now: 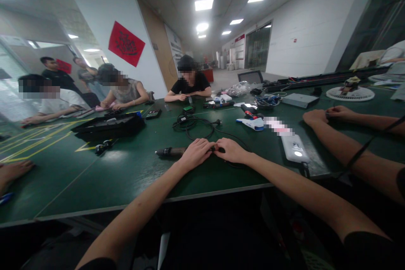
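My left hand [196,154] lies curled over the handle end of a dark rod-shaped tool [169,152] that rests on the green table [126,177], its tip pointing left. My right hand [232,150] sits just right of the left, fingers closed on the tool's black cable end [221,149]. A black cord [196,126] loops on the table just beyond both hands. What lies under the palms is hidden.
A white device [295,147] lies right of my hands, and a black case [109,125] at the left. A co-worker's forearms [341,135] rest at the right; another hand [12,173] is at the far left. Several people sit across the table among small tools.
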